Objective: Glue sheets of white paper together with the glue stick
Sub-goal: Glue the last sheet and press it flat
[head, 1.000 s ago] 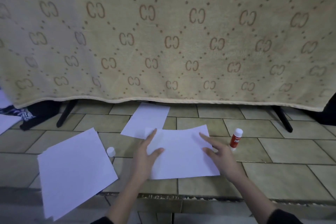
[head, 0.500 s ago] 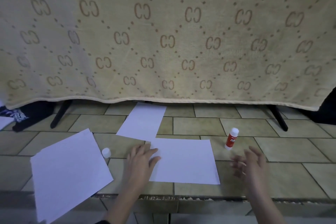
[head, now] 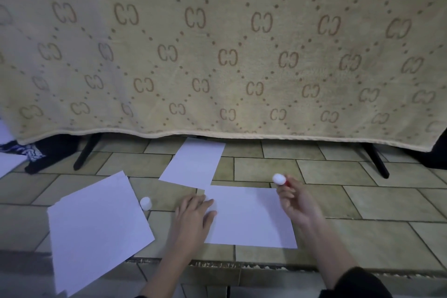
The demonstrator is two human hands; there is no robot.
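Holding the glue stick (head: 280, 179) in its curled fingers, the right hand (head: 298, 204) sat above the far right corner of the middle sheet (head: 251, 218); the white end of the stick faced the camera, and only a sliver of red body showed beside the fingers. The left hand (head: 193, 215) lay flat with fingers straight, pressing on the left edge of that same sheet. Hands were well apart, one at each side of the sheet.

A small white cap (head: 145, 203) stood on the tiled floor (head: 362, 225), between the left hand and the loose stack of sheets (head: 96, 227) at left. A further sheet (head: 193, 162) lay just beyond the middle one, their corners near each other or touching; could not tell which. A patterned beige blanket (head: 217, 55) hung behind.

Risks noted, as judgement:
- Could not tell whether the stick end shown was capped or bare glue. If the cap on the floor belongs to it, the glue may dry or smear on the fingers.
- Only one edge was pinned; a firm stroke near the right side could drag or crease the sheet.
- Glue run past the edge would foul the floor and stick the paper down.
- The cap is round and could be knocked away by the left wrist.
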